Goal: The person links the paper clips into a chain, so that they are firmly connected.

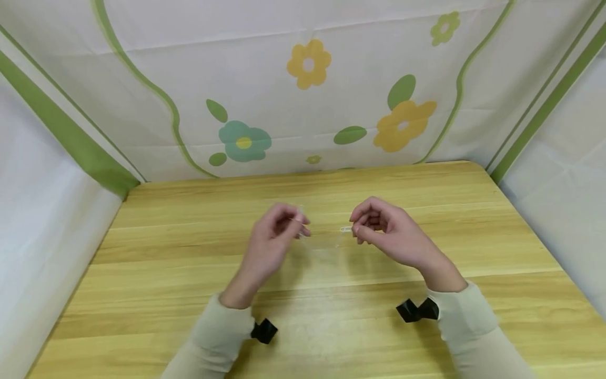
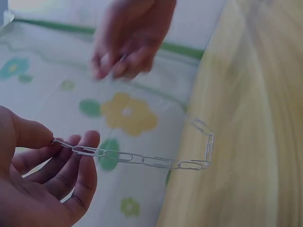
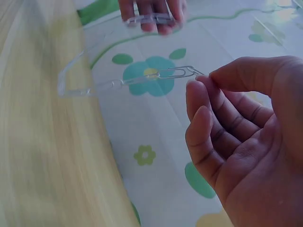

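A chain of several linked silver paper clips hangs between the two hands above the wooden table. My left hand pinches one end between thumb and index finger. Its other fingers are loosely bent below in the left wrist view. At the opposite end, my right hand pinches a paper clip between thumb and fingertip. The middle of the chain sags in a low bend, and it looks faint and blurred in the head view. Each sleeve carries a small black wrist mount.
The wooden table spreads beneath both hands. Behind it hangs a white cloth printed with flowers and leaves. White cloth sides with green bands stand at left and right.
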Demonstrator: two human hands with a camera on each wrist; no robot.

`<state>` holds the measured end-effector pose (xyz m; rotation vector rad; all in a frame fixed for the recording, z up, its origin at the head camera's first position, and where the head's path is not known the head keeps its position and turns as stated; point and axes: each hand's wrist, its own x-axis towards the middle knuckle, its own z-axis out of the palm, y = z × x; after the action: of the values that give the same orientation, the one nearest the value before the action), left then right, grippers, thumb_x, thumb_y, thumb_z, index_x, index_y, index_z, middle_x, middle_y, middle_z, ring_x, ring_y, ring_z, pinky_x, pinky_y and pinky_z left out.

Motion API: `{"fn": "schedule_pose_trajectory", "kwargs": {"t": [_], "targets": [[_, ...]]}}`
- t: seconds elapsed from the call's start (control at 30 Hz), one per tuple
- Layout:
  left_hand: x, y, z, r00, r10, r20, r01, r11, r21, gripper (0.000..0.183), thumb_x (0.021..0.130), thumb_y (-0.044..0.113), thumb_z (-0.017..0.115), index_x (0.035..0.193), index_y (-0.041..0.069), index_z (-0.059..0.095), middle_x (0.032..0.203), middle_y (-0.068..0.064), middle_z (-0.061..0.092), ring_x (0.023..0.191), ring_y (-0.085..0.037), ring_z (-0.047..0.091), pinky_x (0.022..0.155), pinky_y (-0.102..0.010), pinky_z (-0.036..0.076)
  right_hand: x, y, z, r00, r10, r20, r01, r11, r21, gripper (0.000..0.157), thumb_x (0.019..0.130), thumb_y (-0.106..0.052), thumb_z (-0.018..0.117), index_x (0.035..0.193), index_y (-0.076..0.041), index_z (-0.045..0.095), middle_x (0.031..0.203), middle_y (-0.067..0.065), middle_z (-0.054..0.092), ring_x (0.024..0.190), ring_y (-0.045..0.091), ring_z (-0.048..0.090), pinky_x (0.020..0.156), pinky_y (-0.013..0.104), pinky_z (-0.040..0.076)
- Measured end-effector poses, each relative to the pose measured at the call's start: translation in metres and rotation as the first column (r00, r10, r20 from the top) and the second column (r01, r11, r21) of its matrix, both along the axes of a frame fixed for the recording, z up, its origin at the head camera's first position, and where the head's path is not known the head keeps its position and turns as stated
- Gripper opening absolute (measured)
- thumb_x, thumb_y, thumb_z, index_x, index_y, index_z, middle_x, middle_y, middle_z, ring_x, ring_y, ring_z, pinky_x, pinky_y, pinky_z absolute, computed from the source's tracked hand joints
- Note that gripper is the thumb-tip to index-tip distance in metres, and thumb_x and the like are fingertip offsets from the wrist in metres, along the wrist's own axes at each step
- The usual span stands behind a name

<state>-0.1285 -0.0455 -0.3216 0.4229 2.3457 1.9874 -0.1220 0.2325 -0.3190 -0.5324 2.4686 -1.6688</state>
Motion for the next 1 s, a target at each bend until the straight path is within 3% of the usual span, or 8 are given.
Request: {"fn": "schedule_pose_trajectory", "kwargs": {"t": [0.1, 0.17, 0.27, 0.47, 0.63, 0.8, 1.0], "targets": [[0.004, 0.023, -0.004, 0.996, -0.081, 0.039, 0.082, 0.996, -0.040, 0.013, 0.111, 0.018, 0.062, 0.115, 0.008, 0.069, 0.109, -0.014, 0.074, 0.087, -0.022, 0.074, 0.071, -0.026, 0.055, 0.001, -0.006, 0.001, 1.000, 0.027, 0.006, -0.027, 0.999, -0.025, 0.011, 0.106, -0.005, 0.065, 0.116, -0.009, 0.064, 0.100, 0.017, 0.069, 0.085, 0.029, 0.072, 0.078, 0.036, 0.062], [0.006, 0.034, -0.007, 0.993, -0.097, 0.065, 0.100, 0.994, -0.037, 0.012, 0.111, 0.017, 0.062, 0.114, 0.008, 0.070, 0.105, -0.012, 0.073, 0.083, -0.025, 0.073, 0.063, -0.024, 0.050, 0.001, -0.008, 0.001, 0.999, 0.035, 0.001, -0.035, 0.999, -0.030, 0.011, 0.106, -0.005, 0.065, 0.116, -0.009, 0.064, 0.100, 0.016, 0.070, 0.086, 0.026, 0.072, 0.079, 0.036, 0.062], [0.008, 0.043, -0.012, 0.990, -0.095, 0.100, 0.095, 0.995, 0.007, 0.011, 0.110, 0.015, 0.063, 0.113, 0.008, 0.070, 0.101, -0.016, 0.072, 0.077, -0.024, 0.070, 0.062, -0.025, 0.051, 0.000, -0.009, -0.001, 0.999, 0.033, -0.026, -0.034, 0.999, -0.030, 0.011, 0.105, -0.004, 0.066, 0.115, -0.009, 0.065, 0.099, 0.014, 0.070, 0.086, 0.023, 0.072, 0.077, 0.034, 0.061], [0.011, 0.050, -0.014, 0.985, -0.093, 0.147, 0.073, 0.988, 0.137, 0.012, 0.110, 0.014, 0.062, 0.113, 0.004, 0.069, 0.101, -0.019, 0.071, 0.073, -0.015, 0.064, 0.071, -0.030, 0.056, 0.000, -0.010, 0.000, 0.995, -0.007, -0.095, 0.003, 0.999, -0.043, 0.011, 0.103, -0.004, 0.069, 0.113, -0.007, 0.066, 0.099, 0.009, 0.071, 0.084, 0.022, 0.073, 0.075, 0.030, 0.060], [0.013, 0.053, -0.011, 0.987, -0.090, 0.133, 0.065, 0.982, 0.180, 0.012, 0.110, 0.013, 0.062, 0.112, 0.003, 0.069, 0.098, -0.011, 0.070, 0.072, -0.013, 0.063, 0.069, -0.024, 0.050, 0.002, -0.013, 0.002, 0.994, -0.041, -0.106, 0.033, 0.997, -0.075, 0.011, 0.103, -0.004, 0.069, 0.113, -0.006, 0.067, 0.100, 0.009, 0.071, 0.086, 0.022, 0.072, 0.075, 0.031, 0.059], [0.017, 0.055, -0.008, 0.992, -0.086, 0.096, 0.067, 0.981, 0.184, 0.014, 0.110, 0.011, 0.061, 0.111, -0.002, 0.067, 0.092, -0.015, 0.067, 0.072, -0.013, 0.062, 0.067, -0.023, 0.051, 0.003, -0.015, 0.003, 0.993, -0.073, -0.097, 0.059, 0.989, -0.138, 0.010, 0.104, -0.004, 0.069, 0.113, -0.006, 0.068, 0.100, 0.004, 0.072, 0.087, 0.020, 0.073, 0.072, 0.031, 0.058], [0.022, 0.058, -0.001, 0.989, -0.093, 0.113, 0.065, 0.970, 0.236, 0.015, 0.111, 0.011, 0.060, 0.112, -0.002, 0.067, 0.093, -0.005, 0.067, 0.073, -0.012, 0.062, 0.065, -0.021, 0.048, 0.004, -0.015, 0.004, 0.996, -0.034, -0.080, 0.016, 0.976, -0.216, 0.018, 0.101, 0.000, 0.071, 0.119, 0.000, 0.068, 0.105, 0.000, 0.074, 0.091, 0.017, 0.073, 0.077, 0.028, 0.061]]}}
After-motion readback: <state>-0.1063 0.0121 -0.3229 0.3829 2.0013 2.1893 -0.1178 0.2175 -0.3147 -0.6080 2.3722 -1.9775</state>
